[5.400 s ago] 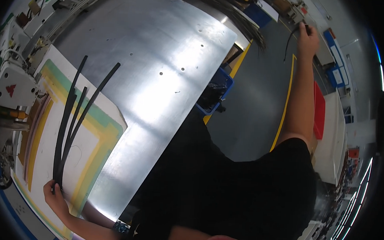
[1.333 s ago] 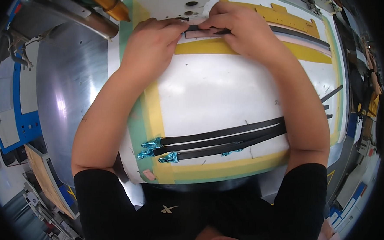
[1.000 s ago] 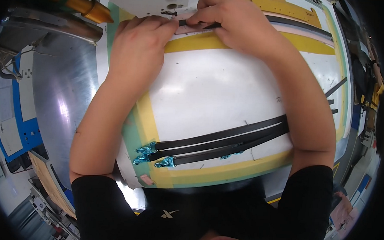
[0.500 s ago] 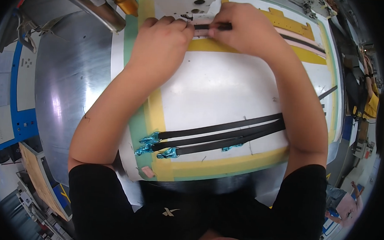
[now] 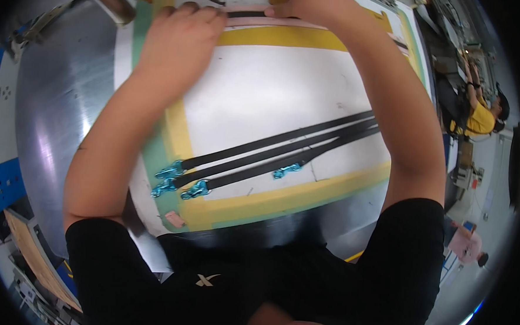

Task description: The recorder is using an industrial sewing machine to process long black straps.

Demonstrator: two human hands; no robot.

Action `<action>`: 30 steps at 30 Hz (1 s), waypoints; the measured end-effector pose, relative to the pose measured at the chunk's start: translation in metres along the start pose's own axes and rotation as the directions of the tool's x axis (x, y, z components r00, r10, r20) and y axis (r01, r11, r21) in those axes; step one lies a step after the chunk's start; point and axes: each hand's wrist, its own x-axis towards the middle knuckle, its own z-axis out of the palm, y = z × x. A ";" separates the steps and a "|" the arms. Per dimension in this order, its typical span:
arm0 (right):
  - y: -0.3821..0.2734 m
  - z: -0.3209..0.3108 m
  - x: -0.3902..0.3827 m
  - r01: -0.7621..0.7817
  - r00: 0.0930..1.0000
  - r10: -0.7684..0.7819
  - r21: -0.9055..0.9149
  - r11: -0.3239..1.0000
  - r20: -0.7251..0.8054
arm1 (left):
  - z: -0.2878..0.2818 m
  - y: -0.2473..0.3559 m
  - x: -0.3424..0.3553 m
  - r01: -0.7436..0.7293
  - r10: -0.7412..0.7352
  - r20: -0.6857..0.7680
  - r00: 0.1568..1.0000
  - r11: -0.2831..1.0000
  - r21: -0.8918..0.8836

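At the far edge of the board my left hand [image 5: 187, 35] is closed, its fingers curled over the left end of a black strap [image 5: 247, 13]. That strap lies along a pink strip [image 5: 255, 22] above a mustard-yellow plate [image 5: 284, 38]. My right hand [image 5: 309, 3] pinches the same strap further right, thumb against it; its upper part is cut off by the frame. Nearer to me lie several black straps [image 5: 273, 141] with shiny blue snap hooks [image 5: 196, 190] at their left ends. Another blue hook [image 5: 286, 171] sits further right. My right forearm hides their right ends.
The white board [image 5: 264, 86] is edged with yellow and green tape [image 5: 257, 208]. A small pink piece [image 5: 175, 218] lies at its near left corner. Bare metal table [image 5: 57, 105] extends left, with a metal post [image 5: 106, 1] behind. Two people [image 5: 480, 118] are off to the right.
The view has shifted, so the board and both hands appear higher and further left. My hands stay at the strap, with the right hand now partly out of frame.
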 end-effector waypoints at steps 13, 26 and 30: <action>0.134 0.006 -0.033 -0.354 0.932 0.360 -0.107 0.929 0.038 | 0.005 -0.001 -0.002 -0.030 0.030 -0.043 0.999 0.999 -0.018; 0.324 0.051 -0.039 -0.420 0.907 0.417 -0.242 0.875 -0.066 | 0.010 -0.003 -0.004 -0.028 0.030 -0.140 0.990 0.999 0.019; 0.369 0.061 -0.050 -0.463 0.885 0.450 -0.297 0.835 -0.115 | 0.010 0.000 0.000 -0.040 0.045 -0.159 0.986 0.998 0.039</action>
